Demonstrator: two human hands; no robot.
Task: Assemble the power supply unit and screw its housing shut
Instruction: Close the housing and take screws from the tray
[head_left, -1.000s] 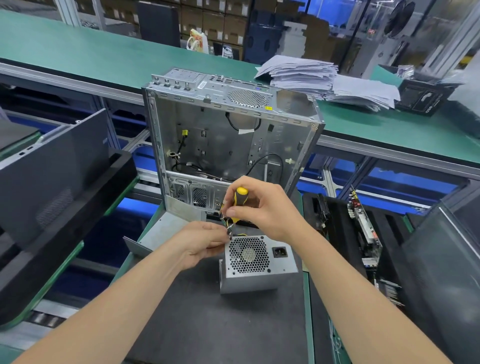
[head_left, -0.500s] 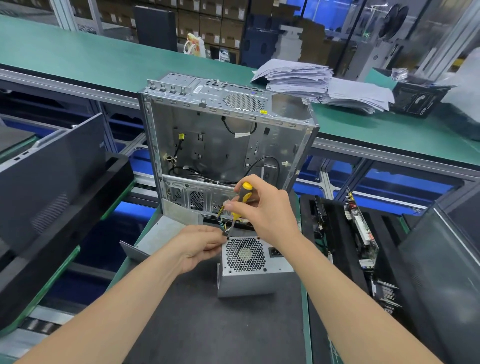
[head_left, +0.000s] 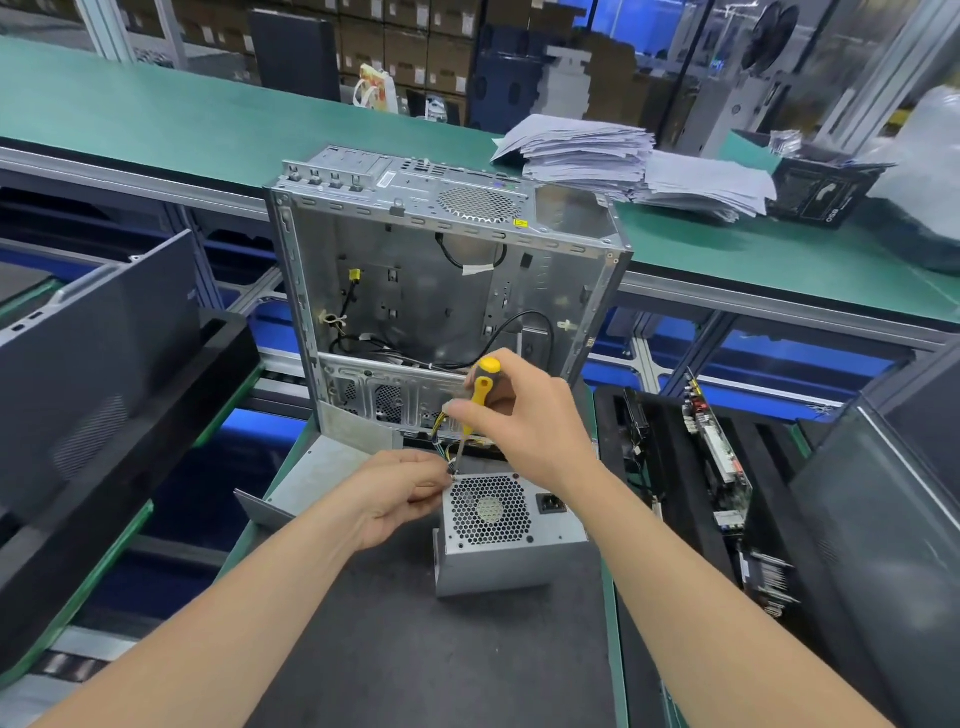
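A grey power supply unit (head_left: 511, 540) with a honeycomb fan grille stands on the dark mat, its grille face up toward me. My right hand (head_left: 524, 421) grips a yellow-handled screwdriver (head_left: 482, 389), the shaft pointing down at the unit's top left corner. My left hand (head_left: 400, 493) pinches something small at that same corner, right under the tip; what it holds is hidden by the fingers. Coloured wires (head_left: 447, 431) run from the unit behind the hands.
An open silver computer case (head_left: 441, 280) stands upright just behind the unit. A loose grey panel (head_left: 306, 478) lies to the left. Black trays (head_left: 691, 467) with circuit boards sit on the right, dark panels (head_left: 93, 338) on the left, paper stacks (head_left: 623, 161) on the far green bench.
The screwdriver handle has tilted more upright and turned slightly in my right hand. The view has shifted a little; both hands stay at the unit's corner.
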